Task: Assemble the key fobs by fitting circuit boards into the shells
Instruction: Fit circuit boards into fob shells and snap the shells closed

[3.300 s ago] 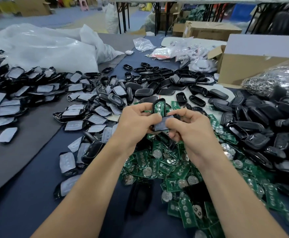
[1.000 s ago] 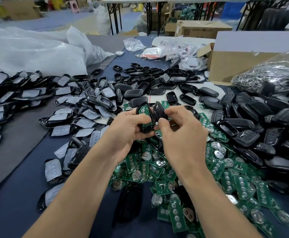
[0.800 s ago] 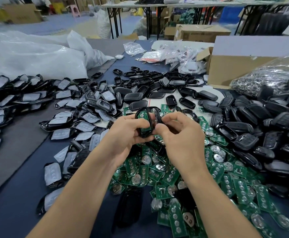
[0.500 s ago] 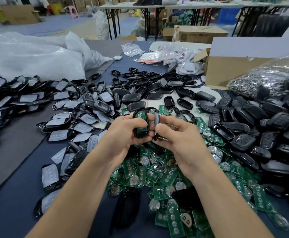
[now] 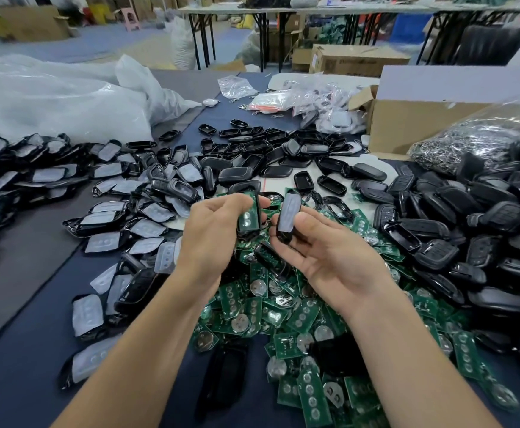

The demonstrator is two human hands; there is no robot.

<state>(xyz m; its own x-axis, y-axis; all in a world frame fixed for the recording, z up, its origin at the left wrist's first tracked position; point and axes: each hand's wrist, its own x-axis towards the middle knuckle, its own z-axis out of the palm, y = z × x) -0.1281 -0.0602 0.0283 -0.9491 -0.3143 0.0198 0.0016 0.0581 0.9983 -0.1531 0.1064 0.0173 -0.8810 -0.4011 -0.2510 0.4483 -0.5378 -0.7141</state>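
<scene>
My left hand (image 5: 211, 239) grips a black shell half with a green circuit board (image 5: 248, 218) seated in it, held upright above the table. My right hand (image 5: 330, 254) pinches a second black shell half (image 5: 287, 218) between thumb and fingers, a small gap to the right of the first. Below both hands lies a heap of loose green circuit boards (image 5: 283, 319) with round battery contacts.
Black shell halves are piled at the right (image 5: 456, 236) and behind the hands (image 5: 252, 156). Shells with grey film (image 5: 107, 217) spread over the left. A cardboard box (image 5: 413, 118), a bag of metal rings (image 5: 469, 140) and white plastic bags (image 5: 51, 97) stand at the back.
The two hands, pressed together on the fob before, have drawn apart. The right hand now holds a separate shell half beside the board-filled half in the left.
</scene>
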